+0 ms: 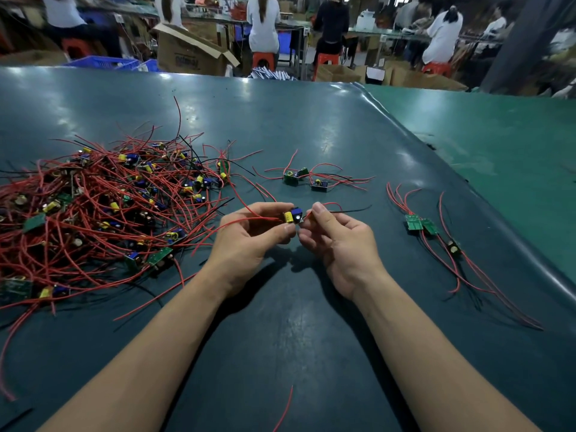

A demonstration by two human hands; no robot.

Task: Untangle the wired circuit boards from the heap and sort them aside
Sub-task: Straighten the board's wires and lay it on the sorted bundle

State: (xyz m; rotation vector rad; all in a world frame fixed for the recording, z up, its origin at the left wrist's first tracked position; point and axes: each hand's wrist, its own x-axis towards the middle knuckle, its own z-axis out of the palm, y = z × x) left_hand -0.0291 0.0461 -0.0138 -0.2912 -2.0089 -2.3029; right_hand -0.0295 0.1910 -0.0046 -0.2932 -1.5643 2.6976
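Together, both hands hold one circuit board [293, 216] above the desk [280, 322].
Left hand [249, 241] pinches its body; right hand [338, 244] pinches its wires; heap [103, 207] lies left.

A dark green mat [280, 120] covers the surface; a lighter green surface [498, 135] adjoins it on the right; beyond stand an open cardboard box [190, 54], blue crates [99, 62] and orange stools [263, 59]; seated people [263, 23] face away.
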